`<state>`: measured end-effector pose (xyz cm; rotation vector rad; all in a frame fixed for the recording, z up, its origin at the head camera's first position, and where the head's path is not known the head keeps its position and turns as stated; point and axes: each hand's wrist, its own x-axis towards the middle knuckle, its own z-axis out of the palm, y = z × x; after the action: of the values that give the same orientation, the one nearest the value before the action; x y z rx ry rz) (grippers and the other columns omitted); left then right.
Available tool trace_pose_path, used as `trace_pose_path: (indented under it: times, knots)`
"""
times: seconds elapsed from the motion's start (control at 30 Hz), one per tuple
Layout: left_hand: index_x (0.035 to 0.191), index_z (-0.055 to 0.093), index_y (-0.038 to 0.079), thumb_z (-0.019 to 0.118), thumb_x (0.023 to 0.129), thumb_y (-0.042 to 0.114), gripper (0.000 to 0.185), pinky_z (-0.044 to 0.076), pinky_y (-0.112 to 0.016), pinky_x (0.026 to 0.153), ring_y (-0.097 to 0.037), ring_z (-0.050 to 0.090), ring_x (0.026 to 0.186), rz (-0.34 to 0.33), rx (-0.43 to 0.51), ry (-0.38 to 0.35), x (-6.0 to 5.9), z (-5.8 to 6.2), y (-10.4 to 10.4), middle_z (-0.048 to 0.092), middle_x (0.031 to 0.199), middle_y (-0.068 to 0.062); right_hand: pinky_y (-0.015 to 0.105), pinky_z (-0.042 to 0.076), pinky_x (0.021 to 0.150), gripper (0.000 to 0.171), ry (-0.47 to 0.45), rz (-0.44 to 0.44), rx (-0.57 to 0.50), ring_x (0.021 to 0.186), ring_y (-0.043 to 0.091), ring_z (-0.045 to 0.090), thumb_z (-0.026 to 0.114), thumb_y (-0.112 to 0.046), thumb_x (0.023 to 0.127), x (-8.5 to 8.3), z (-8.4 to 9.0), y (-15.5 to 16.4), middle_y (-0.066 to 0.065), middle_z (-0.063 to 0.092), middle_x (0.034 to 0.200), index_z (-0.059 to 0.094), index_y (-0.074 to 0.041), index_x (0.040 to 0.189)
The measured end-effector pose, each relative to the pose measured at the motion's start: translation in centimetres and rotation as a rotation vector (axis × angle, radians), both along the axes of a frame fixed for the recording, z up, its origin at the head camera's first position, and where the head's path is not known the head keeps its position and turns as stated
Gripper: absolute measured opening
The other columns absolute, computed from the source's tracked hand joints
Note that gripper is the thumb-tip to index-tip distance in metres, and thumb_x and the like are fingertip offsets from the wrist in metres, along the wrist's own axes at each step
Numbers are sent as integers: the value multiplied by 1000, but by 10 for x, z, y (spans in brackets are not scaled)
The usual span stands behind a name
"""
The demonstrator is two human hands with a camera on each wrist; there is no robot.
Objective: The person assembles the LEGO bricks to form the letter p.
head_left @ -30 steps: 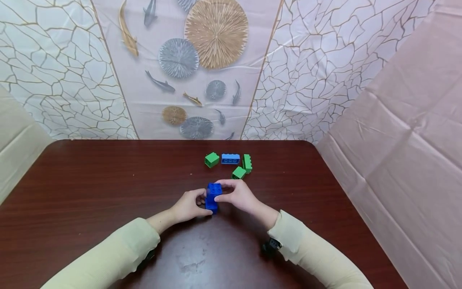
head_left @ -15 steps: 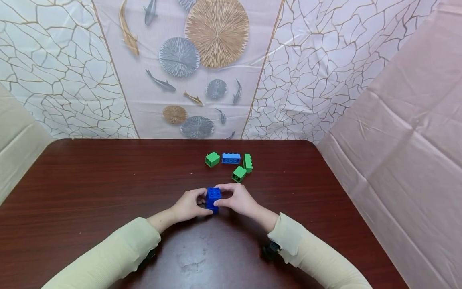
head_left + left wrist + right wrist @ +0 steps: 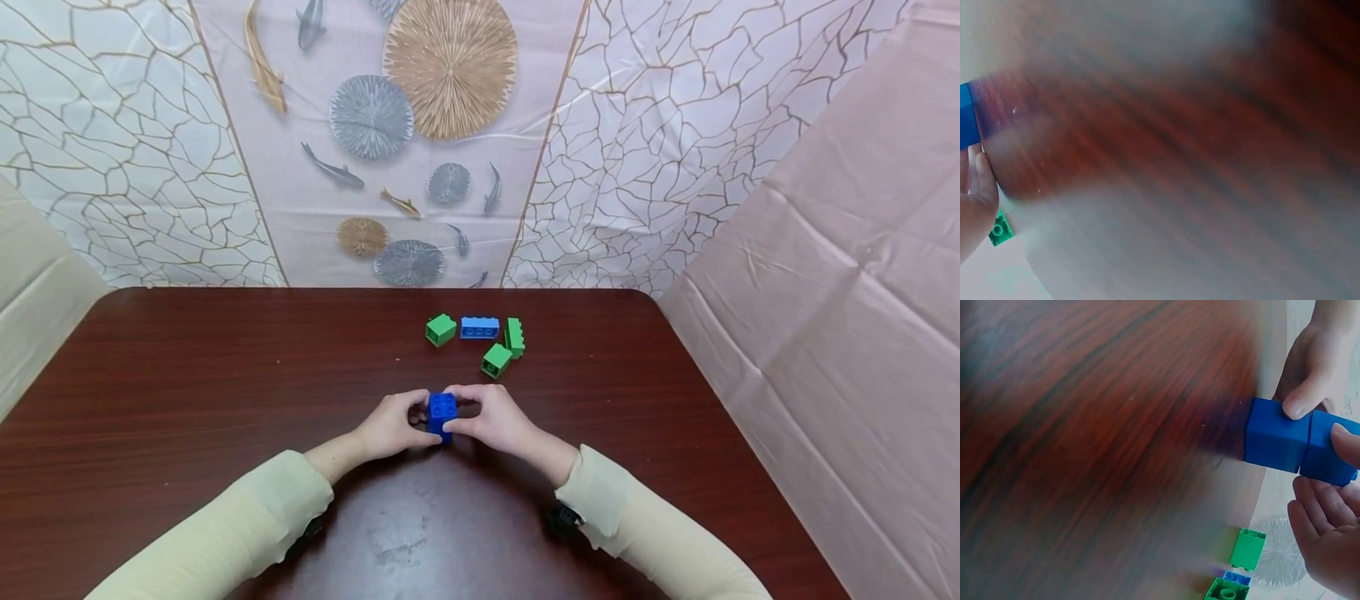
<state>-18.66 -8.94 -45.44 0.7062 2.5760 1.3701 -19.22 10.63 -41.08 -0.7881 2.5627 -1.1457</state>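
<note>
Both hands pinch the blue blocks: left hand (image 3: pixel 392 427) on the lower one, right hand (image 3: pixel 491 419) on the top. The blue stack (image 3: pixel 442 414) has just closed up, now pressed together on the bench (image 3: pixel 225 375). Green blocks (image 3: pixel 496 360) wait behind.

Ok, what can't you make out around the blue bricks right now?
- Head view: whether the blue bricks are fully seated; the left hand and right hand cover the sides.
- Left wrist view: table blurred; bricks cut off at the left edge.
- Right wrist view: green brick studs hidden.
</note>
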Motion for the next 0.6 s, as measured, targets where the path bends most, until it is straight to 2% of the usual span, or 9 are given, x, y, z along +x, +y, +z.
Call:
trace_pose_path:
  times: [0.3, 0.47, 0.6]
  knots:
    - [86, 55, 8, 78, 73, 20, 29, 48, -18, 68, -8, 57, 75, -2, -12, 1, 0, -1, -1, 64, 83, -4, 40, 51, 93, 39, 29, 58, 33, 106, 23, 61, 71, -19, 81, -1, -2, 3, 8, 66, 115, 61, -10, 117]
    - [87, 56, 8, 78, 73, 20, 28, 48, -17, 68, -8, 57, 75, -4, -8, -5, 0, -1, -1, 64, 83, -4, 41, 49, 95, 49, 55, 45, 12, 110, 24, 58, 71, -25, 82, 0, 4, 2, 10, 62, 123, 57, -7, 125]
    - [89, 57, 8, 78, 73, 18, 28, 48, -18, 69, -9, 58, 77, -12, 6, -16, 0, 0, -1, 65, 85, -5, 38, 50, 93, 44, 89, 41, -19, 109, 21, 58, 70, -26, 83, 0, 7, -1, 8, 63, 118, 60, -8, 121]
